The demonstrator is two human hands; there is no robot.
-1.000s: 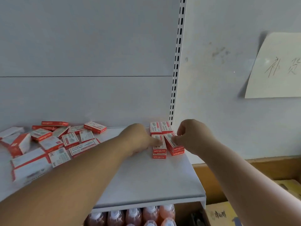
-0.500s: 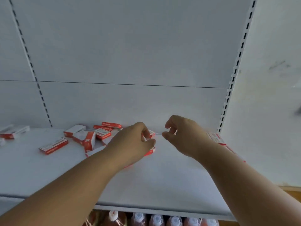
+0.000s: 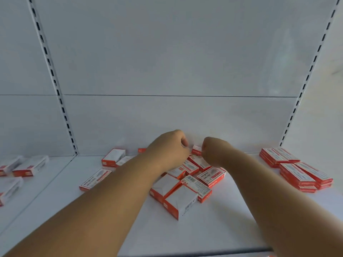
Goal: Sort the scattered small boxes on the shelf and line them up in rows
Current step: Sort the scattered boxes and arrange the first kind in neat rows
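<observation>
Small red-and-white boxes (image 3: 187,190) lie jumbled mid-shelf (image 3: 213,230), while a tidy stacked group (image 3: 297,167) sits at the right end. Left hand (image 3: 167,151) and right hand (image 3: 215,151) reach over the pile, fingers curled; both seem to pinch one box (image 3: 196,150) at the back, though the grip is partly hidden.

Red-and-white small boxes (image 3: 211,176) with dark print; plain white shelf (image 3: 213,229); white back panel (image 3: 167,62) edged by black-slotted uprights (image 3: 53,80).
</observation>
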